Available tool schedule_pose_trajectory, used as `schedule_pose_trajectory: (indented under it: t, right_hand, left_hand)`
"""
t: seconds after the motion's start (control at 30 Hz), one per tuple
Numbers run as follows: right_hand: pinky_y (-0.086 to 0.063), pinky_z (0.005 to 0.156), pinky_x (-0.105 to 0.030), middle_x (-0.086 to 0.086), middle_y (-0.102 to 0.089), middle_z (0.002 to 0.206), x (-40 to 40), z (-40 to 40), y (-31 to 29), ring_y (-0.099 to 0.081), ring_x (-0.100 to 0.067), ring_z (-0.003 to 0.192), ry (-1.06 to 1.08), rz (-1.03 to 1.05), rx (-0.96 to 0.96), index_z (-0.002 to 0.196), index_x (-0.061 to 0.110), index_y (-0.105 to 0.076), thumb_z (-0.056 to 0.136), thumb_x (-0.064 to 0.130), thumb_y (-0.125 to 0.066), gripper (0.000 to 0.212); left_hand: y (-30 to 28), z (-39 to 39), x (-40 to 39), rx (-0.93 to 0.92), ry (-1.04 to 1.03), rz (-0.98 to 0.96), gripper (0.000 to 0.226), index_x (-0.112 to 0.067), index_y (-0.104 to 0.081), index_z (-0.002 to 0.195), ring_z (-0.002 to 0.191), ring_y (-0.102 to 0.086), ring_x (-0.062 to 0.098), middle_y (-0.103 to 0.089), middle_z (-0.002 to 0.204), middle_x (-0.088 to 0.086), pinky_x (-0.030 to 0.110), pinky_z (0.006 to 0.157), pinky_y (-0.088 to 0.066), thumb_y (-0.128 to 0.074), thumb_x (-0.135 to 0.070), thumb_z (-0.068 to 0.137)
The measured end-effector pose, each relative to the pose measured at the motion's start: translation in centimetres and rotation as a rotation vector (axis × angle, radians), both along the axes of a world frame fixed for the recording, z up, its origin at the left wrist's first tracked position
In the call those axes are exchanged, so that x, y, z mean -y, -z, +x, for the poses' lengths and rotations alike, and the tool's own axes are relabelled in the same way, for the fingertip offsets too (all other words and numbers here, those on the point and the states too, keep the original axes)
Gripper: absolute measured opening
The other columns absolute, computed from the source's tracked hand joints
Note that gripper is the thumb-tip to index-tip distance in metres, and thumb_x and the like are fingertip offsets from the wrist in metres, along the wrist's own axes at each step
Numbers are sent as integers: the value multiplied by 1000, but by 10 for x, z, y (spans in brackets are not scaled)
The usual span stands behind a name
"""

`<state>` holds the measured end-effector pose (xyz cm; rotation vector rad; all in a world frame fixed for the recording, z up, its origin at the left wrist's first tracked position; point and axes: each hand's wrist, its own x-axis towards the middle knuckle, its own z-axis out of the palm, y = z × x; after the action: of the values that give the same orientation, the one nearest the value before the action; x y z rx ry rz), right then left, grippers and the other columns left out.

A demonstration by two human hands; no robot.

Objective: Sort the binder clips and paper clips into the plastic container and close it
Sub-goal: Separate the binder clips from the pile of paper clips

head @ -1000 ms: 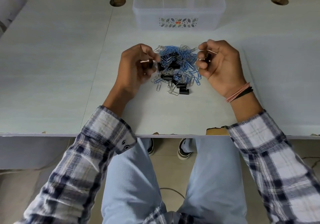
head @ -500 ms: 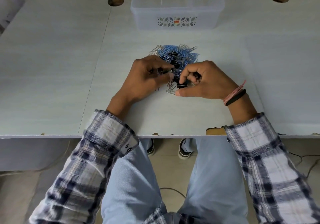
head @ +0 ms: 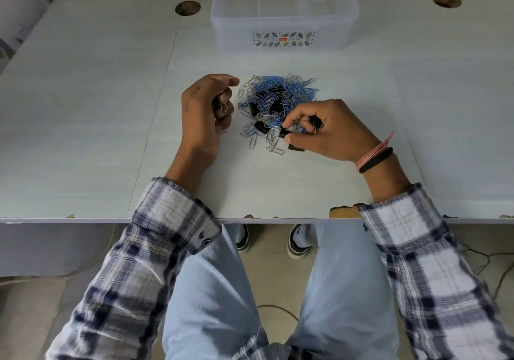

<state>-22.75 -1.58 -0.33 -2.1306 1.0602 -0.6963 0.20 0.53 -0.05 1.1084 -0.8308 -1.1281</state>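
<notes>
So there's a tangled pile of clips (head: 275, 109) sitting mid-table (head: 83, 109); mostly blue and silver paper clips (head: 278, 87) with a few black binder clips (head: 261, 127) mixed through it. The right hand (head: 331, 131) is down at the near-right edge of the pile, fingers curled, thumb and forefinger pinching a black binder clip (head: 284, 132); there's more dark metal tucked further back in that fist too, looks like another binder clip but I can't say for sure. The left hand (head: 205, 109) sits just left of the pile, not touching it, fingers curled in around something small and dark (head: 218, 102); too hidden to tell exactly what.

The plastic container (head: 283, 14) is at the far edge of the table, well apart from the pile, lid off, translucent with a leafy label on the front; a divider splits it inside, and I can't make out any clips in it. 2 round cable holes (head: 187, 7) flank it. Plaid sleeves (head: 172, 220); pink and black bands (head: 375, 154) on the right wrist.
</notes>
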Motion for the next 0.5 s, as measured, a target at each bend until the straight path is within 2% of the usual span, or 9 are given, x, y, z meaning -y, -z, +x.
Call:
schedule_pose_trajectory:
  t: [0.1, 0.23, 0.4, 0.5]
  right_hand:
    - [-42, 56, -24, 7, -48, 58, -1, 2, 3, -42, -6, 52, 52, -39, 15, 81, 13, -69, 80, 29, -83, 22]
    - [-41, 51, -23, 10, -52, 56, -2, 5, 4, -42, -6, 50, 83, -64, -7, 83, 14, -73, 77, 41, -84, 29]
    - [-49, 54, -30, 15, -53, 56, -1, 9, 4, -48, -9, 51, 79, -93, -41, 79, 12, -75, 81, 32, -81, 21]
    - [-53, 61, -25, 15, -50, 53, -2, 8, 4, -47, -8, 50, 73, -106, -26, 73, 10, -71, 82, 22, -78, 16]
  left_hand:
    - [-1, 1, 0, -55, -5, 37, 13, -13, -57, 75, 52, -24, 14, -35, 64, 0, 30, 52, -10, -60, -22, 84]
    - [-1, 2, 1, -80, -17, 45, 31, -17, -43, 71, 50, -21, 16, -35, 63, 0, 30, 52, -11, -71, -31, 76]
    - [-2, 2, 1, -96, -20, 79, 36, -18, -39, 66, 47, -23, 15, -30, 62, 2, 24, 48, -15, -69, -27, 83]
    - [-1, 1, 0, -102, -23, 83, 35, -17, -39, 65, 44, -24, 15, -28, 60, 2, 21, 48, -16, -68, -25, 83]
